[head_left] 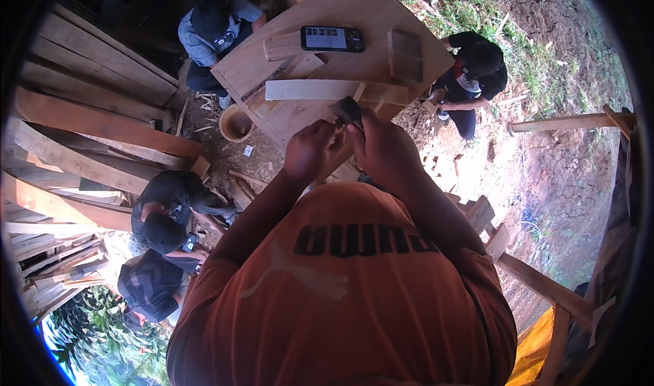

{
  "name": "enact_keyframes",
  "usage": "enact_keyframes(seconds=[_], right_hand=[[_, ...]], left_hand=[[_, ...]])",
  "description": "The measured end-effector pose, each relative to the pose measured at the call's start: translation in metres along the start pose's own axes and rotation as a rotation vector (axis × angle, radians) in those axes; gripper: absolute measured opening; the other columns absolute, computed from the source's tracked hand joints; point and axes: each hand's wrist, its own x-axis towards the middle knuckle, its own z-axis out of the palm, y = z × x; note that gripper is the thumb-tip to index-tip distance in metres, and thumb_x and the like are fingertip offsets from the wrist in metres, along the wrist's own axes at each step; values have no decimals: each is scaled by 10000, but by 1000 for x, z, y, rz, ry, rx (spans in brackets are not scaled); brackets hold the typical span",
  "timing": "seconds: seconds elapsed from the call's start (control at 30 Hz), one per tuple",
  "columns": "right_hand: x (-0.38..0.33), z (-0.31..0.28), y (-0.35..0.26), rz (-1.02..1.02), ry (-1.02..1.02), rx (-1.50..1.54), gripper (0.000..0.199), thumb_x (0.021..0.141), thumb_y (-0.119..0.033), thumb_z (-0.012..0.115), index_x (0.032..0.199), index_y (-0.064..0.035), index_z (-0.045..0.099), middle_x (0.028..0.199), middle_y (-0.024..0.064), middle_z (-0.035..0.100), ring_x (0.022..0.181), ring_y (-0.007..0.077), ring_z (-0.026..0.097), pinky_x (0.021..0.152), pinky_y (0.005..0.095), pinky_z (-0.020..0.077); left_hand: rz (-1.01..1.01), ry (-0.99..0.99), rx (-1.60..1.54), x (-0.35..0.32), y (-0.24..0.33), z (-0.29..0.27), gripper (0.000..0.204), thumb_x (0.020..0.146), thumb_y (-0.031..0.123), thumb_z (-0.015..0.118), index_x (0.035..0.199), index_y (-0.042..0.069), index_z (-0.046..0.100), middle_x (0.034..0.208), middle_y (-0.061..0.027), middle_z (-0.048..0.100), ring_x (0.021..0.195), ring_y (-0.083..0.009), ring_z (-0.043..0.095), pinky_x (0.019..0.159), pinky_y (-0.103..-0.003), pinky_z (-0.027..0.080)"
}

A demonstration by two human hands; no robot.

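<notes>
As held, dark block up-left, both hands

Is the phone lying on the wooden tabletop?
Yes, the phone lies flat, screen up, on the wooden tabletop, beyond both hands.

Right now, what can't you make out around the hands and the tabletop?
- Head view: the small dark object pinched between the left hand and right hand; its lower part is hidden by fingers, and it is too small to tell what it is.
- The phone screen: too small to read.
- The near edge of the wooden tabletop: covered by the hands.
- The plank stack: bent and cut off by the fisheye rim.
</notes>
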Motion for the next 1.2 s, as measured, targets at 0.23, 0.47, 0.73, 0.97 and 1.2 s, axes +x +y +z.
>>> enact_keyframes(seconds=[0.23, 0.47, 0.73, 0.97, 1.2], right_hand=[[-3, 9, 8, -43, 38, 25, 252, 1113, -286, 625, 1132, -38, 582, 778, 247, 724, 754, 501, 740, 655, 609, 565], [-9, -2, -1, -73, 51, 28, 241, 1118, -276, 620, 1152, -41, 581, 754, 255, 720, 736, 506, 740, 646, 613, 573], [-6, 9, 8, -66, 22, -17, 254, 1121, -283, 618, 1157, -34, 589, 766, 254, 725, 740, 499, 745, 645, 607, 578], [0, 8, 7, -28, 17, -17, 285, 1115, -325, 608, 1116, -40, 590, 804, 240, 717, 770, 485, 734, 681, 614, 552], [-2, -2, -5, -40, 11, -50, 284, 1115, -324, 616, 1113, -41, 592, 802, 242, 724, 765, 484, 741, 672, 608, 561]], left_hand=[[14, 16, 52, -4, 6, -4, 182, 901, 122, 828, 931, 80, 653, 887, -107, 718, 744, -347, 747, 641, -470, 609], [42, 26, 80, -2, 12, -11, 183, 901, 111, 828, 937, 79, 652, 884, -100, 713, 717, -337, 740, 609, -459, 596], [45, 28, 83, -11, 4, -1, 159, 917, 109, 821, 979, 78, 678, 886, -96, 714, 721, -330, 742, 603, -446, 594], [51, 37, 114, -6, 3, 1, 156, 927, 118, 817, 987, 78, 678, 902, -99, 713, 722, -333, 740, 612, -453, 601], [21, 52, 85, -4, 12, -4, 157, 930, 123, 817, 1022, 79, 698, 902, -105, 708, 726, -335, 746, 614, -459, 604]])
